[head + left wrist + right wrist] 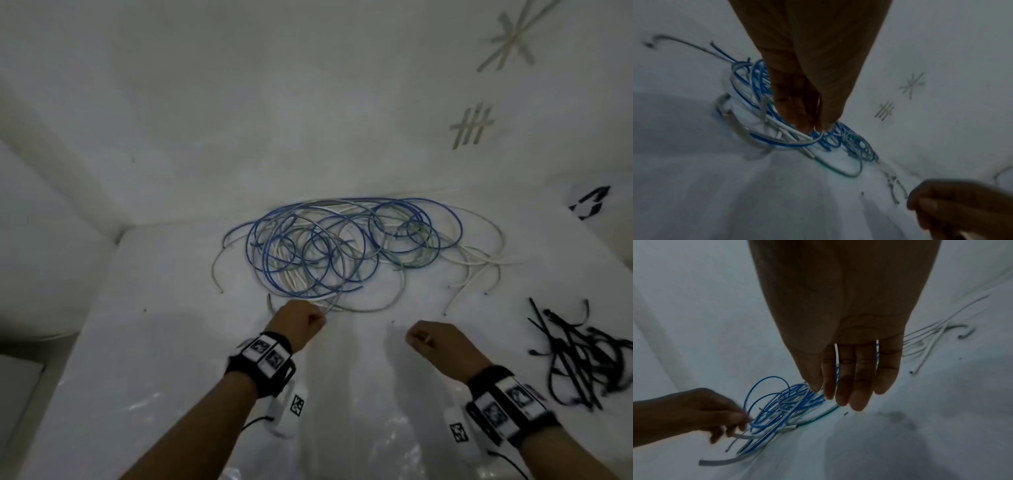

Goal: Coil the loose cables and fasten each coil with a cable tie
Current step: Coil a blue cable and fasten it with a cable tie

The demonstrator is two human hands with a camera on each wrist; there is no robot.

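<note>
The tangle of blue and white cables [346, 246] sprawls on the white tabletop [171, 342], its long axis running left to right. The left hand [297, 322] reaches forward to its near edge, fingers [735, 421] pinching a white cable [748, 436]. The right hand [433, 341] hovers nearby, fingers [851, 382] straight, holding nothing. Black cable ties [579, 353] lie at right.

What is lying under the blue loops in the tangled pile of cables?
Under the thin blue cable loops, white cables and a greenish cable show through, resting on the white table cover. How they run deeper in the tangle is covered.
</note>
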